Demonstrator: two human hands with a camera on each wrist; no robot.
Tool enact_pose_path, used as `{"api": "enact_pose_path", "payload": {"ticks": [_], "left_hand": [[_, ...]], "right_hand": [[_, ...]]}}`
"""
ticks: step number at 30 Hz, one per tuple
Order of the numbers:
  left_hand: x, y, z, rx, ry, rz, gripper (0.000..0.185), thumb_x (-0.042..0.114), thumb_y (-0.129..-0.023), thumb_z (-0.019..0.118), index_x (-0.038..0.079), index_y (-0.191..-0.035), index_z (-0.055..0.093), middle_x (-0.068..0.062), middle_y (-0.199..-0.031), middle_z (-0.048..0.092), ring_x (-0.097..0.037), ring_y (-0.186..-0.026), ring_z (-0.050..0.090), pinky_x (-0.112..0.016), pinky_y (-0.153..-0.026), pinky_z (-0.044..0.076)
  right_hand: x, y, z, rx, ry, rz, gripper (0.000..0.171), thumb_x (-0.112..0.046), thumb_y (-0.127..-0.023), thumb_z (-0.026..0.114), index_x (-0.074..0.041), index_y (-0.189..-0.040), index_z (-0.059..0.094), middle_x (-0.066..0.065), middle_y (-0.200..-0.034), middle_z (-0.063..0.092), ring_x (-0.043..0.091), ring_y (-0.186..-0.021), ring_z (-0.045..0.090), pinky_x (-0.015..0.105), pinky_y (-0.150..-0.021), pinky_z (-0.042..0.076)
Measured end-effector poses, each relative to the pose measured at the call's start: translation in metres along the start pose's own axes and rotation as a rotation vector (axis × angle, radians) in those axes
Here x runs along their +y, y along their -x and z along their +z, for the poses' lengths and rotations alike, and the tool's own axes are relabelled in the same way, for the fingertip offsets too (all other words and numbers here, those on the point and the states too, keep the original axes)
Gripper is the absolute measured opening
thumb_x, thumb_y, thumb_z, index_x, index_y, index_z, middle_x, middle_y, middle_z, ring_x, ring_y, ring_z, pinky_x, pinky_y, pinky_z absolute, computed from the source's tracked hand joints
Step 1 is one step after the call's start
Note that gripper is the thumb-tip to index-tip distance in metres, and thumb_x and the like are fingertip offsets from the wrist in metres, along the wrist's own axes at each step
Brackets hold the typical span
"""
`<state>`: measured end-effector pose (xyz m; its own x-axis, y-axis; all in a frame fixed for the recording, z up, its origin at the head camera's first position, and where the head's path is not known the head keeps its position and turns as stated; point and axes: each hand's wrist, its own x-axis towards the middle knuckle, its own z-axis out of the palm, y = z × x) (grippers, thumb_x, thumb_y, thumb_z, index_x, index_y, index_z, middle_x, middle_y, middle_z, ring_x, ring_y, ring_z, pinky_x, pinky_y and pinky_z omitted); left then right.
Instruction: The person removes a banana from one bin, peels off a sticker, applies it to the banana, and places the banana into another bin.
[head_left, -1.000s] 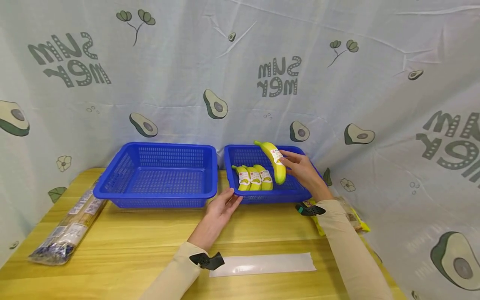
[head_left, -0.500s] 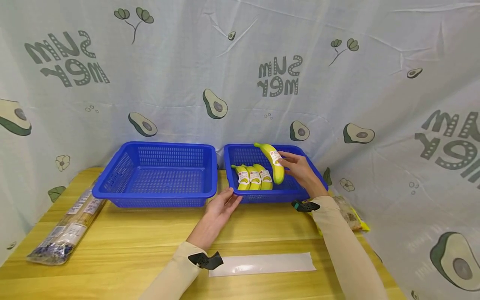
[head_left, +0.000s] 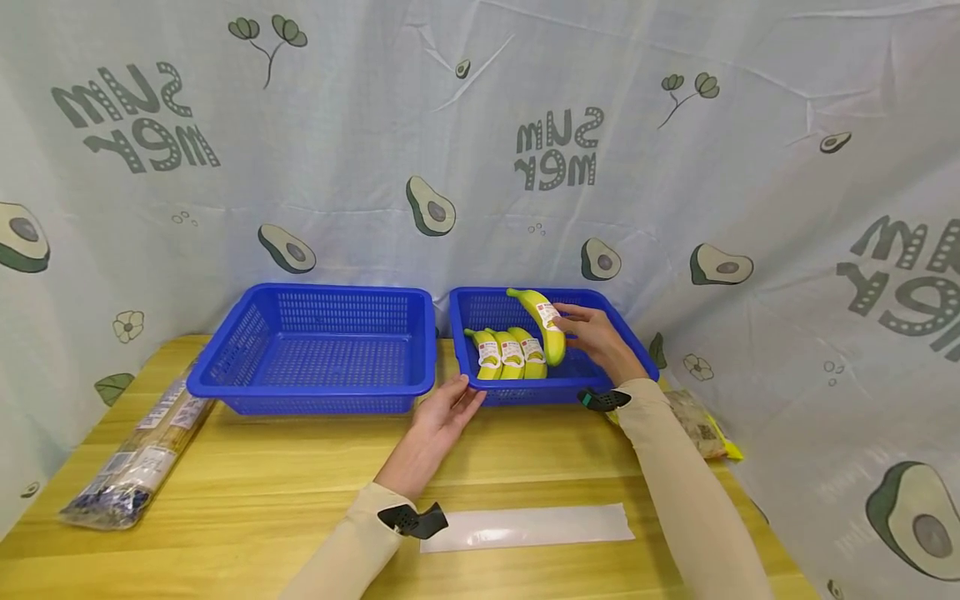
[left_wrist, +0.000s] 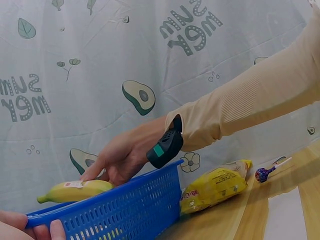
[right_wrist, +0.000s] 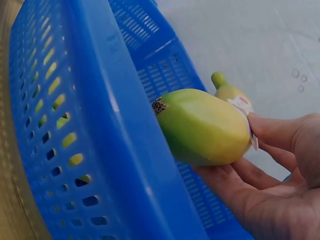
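Observation:
My right hand (head_left: 600,337) holds a yellow banana (head_left: 543,321) by its middle, thumb on the white label, over the smaller blue basket (head_left: 555,392). In the right wrist view the dark tip of that banana (right_wrist: 205,125) points at the basket rim, and its green stem shows behind. Three labelled bananas (head_left: 512,354) lie side by side in the left part of the basket. My left hand (head_left: 442,417) grips the basket's front left corner. In the left wrist view its fingers (left_wrist: 57,231) show at the basket's rim.
A larger blue basket (head_left: 330,400) stands to the left. Beyond it lies a long clear package of pale sticks (head_left: 142,462). A yellow packet (left_wrist: 215,187) and a lollipop (left_wrist: 265,173) lie at the right. A white strip (head_left: 525,527) lies on the wooden table (head_left: 300,492).
The right hand and its banana have lowered slightly, and the right forearm has shifted a little left. The left hand keeps its place at the basket corner.

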<state>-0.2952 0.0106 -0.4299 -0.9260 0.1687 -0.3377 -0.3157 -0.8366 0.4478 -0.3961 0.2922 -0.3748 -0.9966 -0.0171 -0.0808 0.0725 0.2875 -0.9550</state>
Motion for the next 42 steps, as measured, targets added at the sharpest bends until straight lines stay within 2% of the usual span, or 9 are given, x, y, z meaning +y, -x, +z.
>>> {"api": "enact_pose_path", "payload": {"ticks": [4, 8, 12, 16, 27, 33, 39, 42], "left_hand": [[0.000, 0.000, -0.001, 0.005, -0.003, 0.000, 0.018, -0.010, -0.107, 0.053, -0.004, -0.124, 0.053, -0.018, -0.119, 0.049, -0.021, -0.099, 0.059, -0.047, -0.122, 0.042], [0.000, -0.001, -0.002, 0.008, -0.011, 0.000, 0.019, -0.010, -0.107, 0.053, -0.005, -0.125, 0.053, -0.017, -0.116, 0.050, -0.021, -0.098, 0.059, -0.047, -0.121, 0.043], [0.000, -0.001, -0.001, 0.000, -0.019, -0.005, 0.030, -0.010, -0.107, 0.053, -0.009, -0.137, 0.050, -0.017, -0.116, 0.050, -0.021, -0.099, 0.059, -0.047, -0.121, 0.043], [0.000, -0.001, -0.002, -0.009, -0.023, -0.006, 0.039, -0.010, -0.107, 0.053, -0.010, -0.146, 0.045, -0.018, -0.118, 0.049, -0.021, -0.103, 0.058, -0.046, -0.122, 0.043], [0.001, 0.000, -0.004, -0.019, -0.012, 0.003, 0.018, -0.009, -0.107, 0.055, -0.004, -0.125, 0.054, -0.014, -0.109, 0.053, -0.019, -0.096, 0.060, -0.045, -0.121, 0.044], [-0.001, 0.000, -0.003, -0.020, -0.009, -0.008, 0.030, -0.010, -0.107, 0.054, -0.009, -0.137, 0.050, -0.015, -0.112, 0.053, -0.019, -0.097, 0.061, -0.045, -0.122, 0.043], [0.000, -0.002, -0.003, -0.017, -0.001, -0.011, 0.043, -0.010, -0.108, 0.053, -0.011, -0.149, 0.042, -0.017, -0.116, 0.051, -0.021, -0.099, 0.060, -0.046, -0.122, 0.042], [0.001, -0.002, -0.003, -0.019, -0.002, -0.007, 0.040, -0.010, -0.107, 0.054, -0.011, -0.147, 0.044, -0.016, -0.115, 0.051, -0.021, -0.099, 0.060, -0.046, -0.122, 0.042]], "right_hand": [[0.000, -0.006, -0.002, -0.011, -0.007, 0.023, 0.056, -0.016, -0.113, 0.058, -0.010, -0.166, 0.041, 0.023, -0.165, 0.044, 0.025, -0.131, 0.057, 0.054, -0.120, 0.044], [-0.001, -0.011, -0.008, -0.036, -0.006, 0.028, 0.059, -0.014, -0.113, 0.058, -0.010, -0.168, 0.037, 0.024, -0.163, 0.044, 0.019, -0.121, 0.059, 0.054, -0.119, 0.044], [-0.003, -0.012, -0.019, -0.050, 0.005, 0.042, 0.061, -0.015, -0.112, 0.059, -0.010, -0.169, 0.035, 0.022, -0.162, 0.044, 0.011, -0.111, 0.061, 0.049, -0.117, 0.046], [-0.003, -0.013, -0.027, -0.054, 0.051, 0.072, 0.062, -0.017, -0.112, 0.060, -0.011, -0.169, 0.035, 0.019, -0.162, 0.045, 0.009, -0.112, 0.061, 0.048, -0.119, 0.044], [0.008, -0.020, -0.030, -0.077, 0.038, 0.161, 0.059, -0.006, -0.112, 0.056, -0.005, -0.167, 0.035, 0.025, -0.169, 0.035, 0.031, -0.129, 0.057, 0.054, -0.122, 0.042], [0.015, -0.024, -0.030, -0.125, 0.056, 0.187, 0.062, -0.006, -0.112, 0.056, -0.003, -0.168, 0.030, 0.026, -0.170, 0.032, 0.032, -0.126, 0.056, 0.056, -0.122, 0.041], [0.016, -0.027, -0.029, -0.160, 0.093, 0.208, 0.064, -0.005, -0.111, 0.057, -0.002, -0.169, 0.029, 0.028, -0.170, 0.031, 0.040, -0.139, 0.051, 0.055, -0.121, 0.043], [0.015, -0.027, -0.026, -0.183, 0.111, 0.215, 0.064, -0.003, -0.111, 0.056, -0.001, -0.169, 0.029, 0.030, -0.168, 0.033, 0.043, -0.142, 0.049, 0.055, -0.120, 0.044]]}}
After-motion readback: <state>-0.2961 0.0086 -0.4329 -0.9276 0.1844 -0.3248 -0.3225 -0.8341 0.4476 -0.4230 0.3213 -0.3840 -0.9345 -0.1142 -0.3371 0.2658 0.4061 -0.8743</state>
